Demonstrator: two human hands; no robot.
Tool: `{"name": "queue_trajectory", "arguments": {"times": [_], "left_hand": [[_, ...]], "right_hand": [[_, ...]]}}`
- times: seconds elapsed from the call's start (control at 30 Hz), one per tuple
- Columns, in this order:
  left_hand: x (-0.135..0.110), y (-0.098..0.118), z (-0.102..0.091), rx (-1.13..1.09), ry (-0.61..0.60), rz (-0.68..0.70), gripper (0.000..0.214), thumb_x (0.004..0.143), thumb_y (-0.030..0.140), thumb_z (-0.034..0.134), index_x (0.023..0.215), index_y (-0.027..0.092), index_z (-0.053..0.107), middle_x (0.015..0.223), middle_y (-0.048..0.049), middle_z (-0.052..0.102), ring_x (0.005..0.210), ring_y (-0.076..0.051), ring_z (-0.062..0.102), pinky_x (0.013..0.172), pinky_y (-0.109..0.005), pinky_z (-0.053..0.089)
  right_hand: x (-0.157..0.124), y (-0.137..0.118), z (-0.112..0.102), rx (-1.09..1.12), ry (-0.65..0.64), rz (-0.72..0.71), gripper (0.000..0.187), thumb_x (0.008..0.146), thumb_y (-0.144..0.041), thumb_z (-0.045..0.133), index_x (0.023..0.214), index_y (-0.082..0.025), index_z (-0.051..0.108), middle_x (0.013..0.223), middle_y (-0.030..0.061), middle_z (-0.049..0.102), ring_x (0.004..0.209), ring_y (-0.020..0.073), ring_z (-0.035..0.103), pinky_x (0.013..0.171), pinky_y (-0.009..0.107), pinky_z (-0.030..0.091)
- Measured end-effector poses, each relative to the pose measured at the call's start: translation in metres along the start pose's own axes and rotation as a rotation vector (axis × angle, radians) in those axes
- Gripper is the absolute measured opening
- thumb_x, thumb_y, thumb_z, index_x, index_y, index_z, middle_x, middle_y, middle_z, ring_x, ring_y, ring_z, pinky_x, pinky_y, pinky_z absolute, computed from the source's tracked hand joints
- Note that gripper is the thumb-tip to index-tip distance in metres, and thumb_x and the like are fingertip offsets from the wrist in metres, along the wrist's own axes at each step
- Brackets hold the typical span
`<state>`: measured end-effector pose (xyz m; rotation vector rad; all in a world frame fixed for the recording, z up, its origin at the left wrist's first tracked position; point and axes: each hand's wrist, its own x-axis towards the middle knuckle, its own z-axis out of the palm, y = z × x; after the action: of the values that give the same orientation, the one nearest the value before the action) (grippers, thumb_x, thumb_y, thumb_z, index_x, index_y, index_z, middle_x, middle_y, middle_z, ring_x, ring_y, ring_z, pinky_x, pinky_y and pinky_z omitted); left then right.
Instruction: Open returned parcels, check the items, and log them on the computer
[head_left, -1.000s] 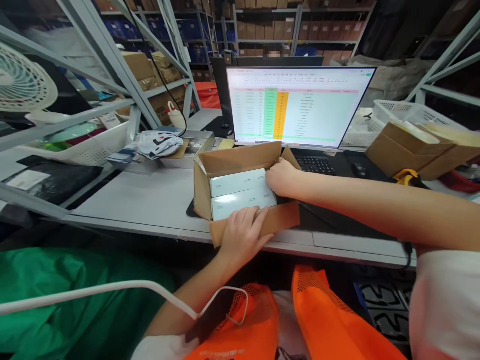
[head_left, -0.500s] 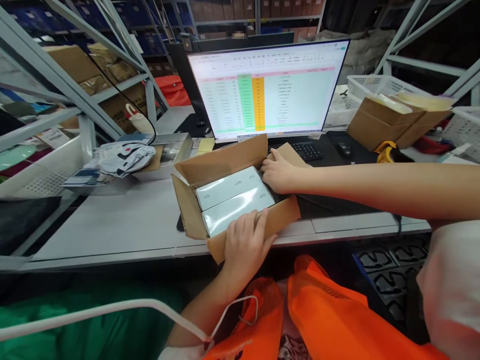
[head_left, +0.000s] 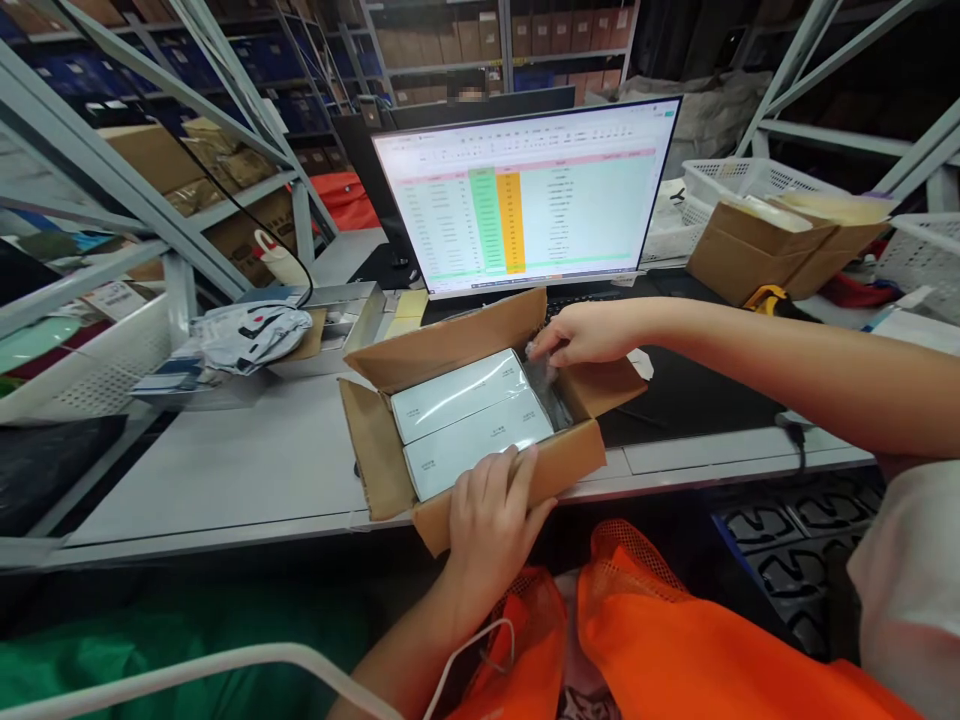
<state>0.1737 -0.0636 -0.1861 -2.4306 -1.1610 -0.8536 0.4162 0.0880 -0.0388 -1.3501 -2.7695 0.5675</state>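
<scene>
An open cardboard box sits on the desk with its flaps folded outward. Two pale, shiny cartons lie side by side inside it. My left hand is wrapped over the near flap, its fingertips close to the nearer carton. At the right end of the box, my right hand pinches a piece of clear crinkled plastic, which looks like bubble wrap. More of this plastic fills the gap beside the cartons. The right flap lies folded out below my right wrist.
Behind the box stands a monitor showing a spreadsheet. Printed plastic packets and a grey tray are to the left. Other cardboard boxes and a white basket stand at the right. Metal shelf posts flank the desk.
My right hand has moved from the box's right flap to the plastic inside and pinches it. That flap now lies folded outward, uncovering the plastic. My left hand stays on the near flap.
</scene>
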Motion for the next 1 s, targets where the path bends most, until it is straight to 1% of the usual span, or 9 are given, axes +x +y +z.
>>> {"name": "queue_trajectory", "arguments": {"times": [0.07,0.17,0.37,0.57,0.67,0.77,0.83,0.9,1.0], "left_hand": [[0.002,-0.001,-0.001,-0.010,-0.017,-0.011,0.056,0.090,0.040,0.077,0.137,0.013,0.063,0.122,-0.0144,0.070,0.108,-0.031,0.062,0.088,-0.042,0.045],[0.005,-0.004,-0.003,-0.017,-0.021,-0.026,0.059,0.087,0.041,0.079,0.138,0.014,0.062,0.121,-0.0144,0.069,0.108,-0.032,0.062,0.089,-0.043,0.046],[0.018,-0.019,-0.008,-0.067,-0.077,-0.073,0.065,0.082,0.047,0.083,0.137,0.016,0.063,0.124,-0.0144,0.068,0.110,-0.033,0.062,0.092,-0.045,0.048],[0.044,-0.031,-0.020,-0.142,-0.293,-0.103,0.076,0.081,0.060,0.080,0.140,0.017,0.063,0.130,-0.0158,0.067,0.116,-0.035,0.061,0.098,-0.051,0.051],[0.061,-0.037,-0.035,-0.245,-0.474,-0.153,0.081,0.088,0.071,0.065,0.147,0.016,0.057,0.135,-0.0173,0.066,0.124,-0.036,0.060,0.104,-0.051,0.051],[0.087,-0.047,-0.056,-0.305,-0.553,-0.252,0.088,0.094,0.070,0.053,0.161,0.014,0.037,0.151,-0.0197,0.055,0.134,-0.036,0.057,0.111,-0.049,0.048],[0.111,-0.055,-0.070,-0.308,-0.501,-0.294,0.096,0.093,0.067,0.057,0.165,0.014,0.024,0.162,-0.0200,0.042,0.143,-0.037,0.050,0.117,-0.049,0.043],[0.138,-0.063,-0.082,-0.343,-0.408,-0.290,0.102,0.086,0.064,0.067,0.165,0.016,0.024,0.165,-0.0184,0.038,0.149,-0.038,0.043,0.121,-0.050,0.038],[0.175,-0.073,-0.092,-0.504,-0.371,-0.249,0.088,0.080,0.057,0.076,0.154,0.019,0.046,0.149,-0.0135,0.058,0.138,-0.037,0.053,0.116,-0.051,0.044]], "right_hand": [[-0.007,0.002,-0.002,0.202,-0.043,0.012,0.033,0.086,-0.028,0.064,0.114,-0.026,0.083,0.111,-0.0004,0.079,0.101,0.0233,0.070,0.099,0.033,0.049],[-0.015,0.002,0.000,0.407,-0.003,0.066,0.036,0.082,-0.031,0.071,0.115,-0.024,0.082,0.116,0.0019,0.078,0.105,0.0237,0.070,0.100,0.033,0.050],[-0.028,0.000,0.009,0.758,0.040,0.109,0.038,0.073,-0.040,0.082,0.106,-0.021,0.085,0.097,0.0047,0.079,0.093,0.0233,0.072,0.093,0.037,0.057],[-0.028,-0.007,0.013,1.029,0.320,0.111,0.019,0.064,-0.027,0.086,0.082,-0.020,0.083,0.088,0.0071,0.078,0.089,0.0244,0.072,0.092,0.041,0.058],[-0.027,-0.013,-0.004,1.148,0.547,-0.007,0.015,0.068,-0.022,0.084,0.082,-0.020,0.080,0.085,0.0055,0.076,0.091,0.0228,0.072,0.093,0.041,0.058],[-0.022,-0.025,-0.031,1.200,0.672,-0.126,0.010,0.076,-0.015,0.078,0.086,-0.019,0.077,0.085,0.0029,0.074,0.091,0.0199,0.073,0.092,0.039,0.058],[-0.017,-0.039,-0.048,1.215,0.679,-0.206,0.013,0.080,-0.008,0.070,0.086,-0.018,0.075,0.082,0.0013,0.073,0.086,0.0173,0.073,0.090,0.036,0.059],[-0.010,-0.056,-0.059,1.219,0.643,-0.292,0.018,0.082,-0.004,0.065,0.086,-0.018,0.074,0.078,-0.0006,0.073,0.082,0.0154,0.072,0.088,0.033,0.059],[-0.004,-0.080,-0.068,1.160,0.583,-0.375,0.019,0.085,-0.007,0.064,0.088,-0.022,0.074,0.081,-0.0036,0.074,0.088,0.0151,0.072,0.088,0.030,0.060]]}}
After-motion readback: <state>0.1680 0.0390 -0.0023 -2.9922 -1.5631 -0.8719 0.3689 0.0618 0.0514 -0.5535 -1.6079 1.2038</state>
